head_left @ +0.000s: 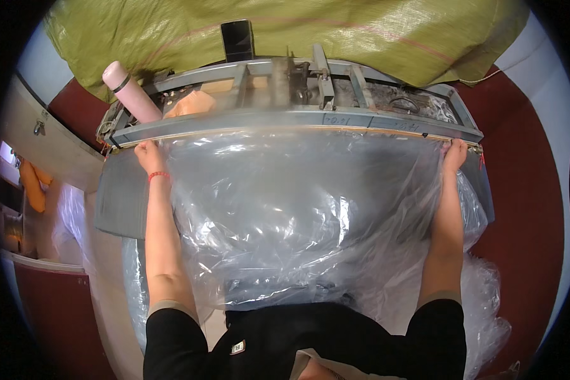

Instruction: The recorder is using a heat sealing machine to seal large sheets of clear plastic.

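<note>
A wide sheet of clear plastic film (266, 209) spreads between my arms, its far edge lying along the front bar of a metal frame machine (247, 120). At the film's far left corner my left hand (148, 156) is closed in a pinch on the edge. My right hand (455, 154) grips the far right corner the same way. Both arms reach straight forward, and the film looks drawn out between the hands. Wrinkles run across it, and its near part hangs down against my body. A thin brownish strip (259, 130) follows the bar just beyond the film.
A pink bottle (132, 92) leans in the frame's left end beside orange material (191, 103). Behind, a phone (237, 40) stands against a yellow-green woven sheet (373, 38). More crumpled film (481, 304) hangs at the right. A cabinet door (57, 133) stands at the left.
</note>
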Tool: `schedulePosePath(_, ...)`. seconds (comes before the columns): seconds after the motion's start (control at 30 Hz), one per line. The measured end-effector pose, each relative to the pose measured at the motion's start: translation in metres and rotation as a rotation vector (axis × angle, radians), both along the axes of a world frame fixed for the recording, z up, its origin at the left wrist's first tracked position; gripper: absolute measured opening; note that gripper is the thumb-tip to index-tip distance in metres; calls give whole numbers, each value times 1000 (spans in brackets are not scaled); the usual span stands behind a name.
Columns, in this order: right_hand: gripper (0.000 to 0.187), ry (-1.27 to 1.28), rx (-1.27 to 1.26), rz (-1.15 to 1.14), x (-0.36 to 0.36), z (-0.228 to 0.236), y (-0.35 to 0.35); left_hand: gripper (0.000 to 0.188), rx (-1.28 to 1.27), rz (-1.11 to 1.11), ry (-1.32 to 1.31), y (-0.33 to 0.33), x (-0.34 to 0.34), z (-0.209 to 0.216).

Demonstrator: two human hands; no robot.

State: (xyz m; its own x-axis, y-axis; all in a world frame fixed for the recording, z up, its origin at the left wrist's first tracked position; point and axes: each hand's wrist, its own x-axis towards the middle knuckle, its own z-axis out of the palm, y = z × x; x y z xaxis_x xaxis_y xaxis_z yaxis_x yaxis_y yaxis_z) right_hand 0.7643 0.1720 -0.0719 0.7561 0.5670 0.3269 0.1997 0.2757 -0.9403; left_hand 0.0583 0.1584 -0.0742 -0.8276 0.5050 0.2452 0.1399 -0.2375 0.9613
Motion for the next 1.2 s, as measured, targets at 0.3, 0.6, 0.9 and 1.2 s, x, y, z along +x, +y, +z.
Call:
schedulePosePath(0.3, 28, -662, -48, 38, -30, 36, -67, 18, -388, -7, 878, -40, -38, -21)
schedulePosePath(0.6, 25, -818, -509, -134, 49, -61, -268, 8, -191, -645, 364, -113, 72, 36)
schedulePosePath(0.9, 15, -777, -390, 474, -141, 95, -216, 11, 39, -1101, 170, -184, 151, 86)
schedulePosePath(1.2, 33, -646, 22, 1248, -343, 135, -160, 18, 78, -959, 580, -220, 188, 87)
